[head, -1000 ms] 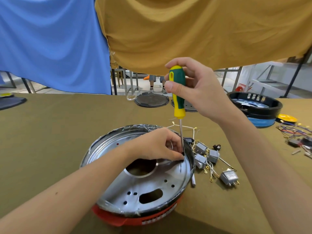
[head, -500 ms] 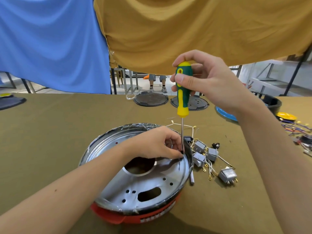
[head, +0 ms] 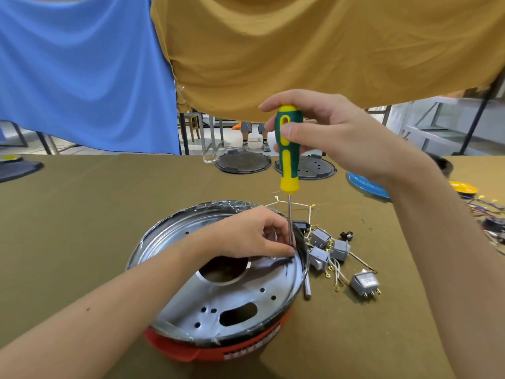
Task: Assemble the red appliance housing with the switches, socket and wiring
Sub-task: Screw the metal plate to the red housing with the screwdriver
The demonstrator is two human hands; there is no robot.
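Red plastic appliance housing (head: 207, 351) sits near the front edge of the olive cloth-covered counter (head: 82, 220), approx mid-width, w/ a round shiny metal plate (head: 237, 294) seated in its top; the plate has a big round hole, an oval slot and several small holes.

Left hand (head: 254, 236) rests on the plate's far-right part, fingers (head: 276, 251) curled together and pinched right at the shaft's lower end, next to the rim. What they pinch is hidden, prob. a small screw, can't tell. Right hand (head: 328, 132) is above it, fingers and thumb clamped on the handle of the green-and-yellow screwdriver (head: 286, 149). Driver stands approx upright, tip down at the left fingertips on the plate.

Just right of the housing on the counter: a cluster of small grey rocker switches (head: 322, 237) w/ thin white wires carrying gold ring terminals (head: 334, 276), one more grey switch w/ metal prongs (head: 364, 283) a bit nearer the front edge, a small black socket part (head: 300, 224) touching the housing rim. A short metal rod (head: 306, 287) lies against the housing's right side.

Toward the far edge: two round black perforated discs (head: 243, 163) side by side, a blue round lid (head: 367, 186) to their right. Right edge: yellow reel (head: 463, 187) and a tangle of coloured wires (head: 489, 212), blurry. Far-left edge: a dark flat part (head: 19, 169). Behind the counter hang a blue cloth (head: 82, 72) and a mustard cloth (head: 314, 45).
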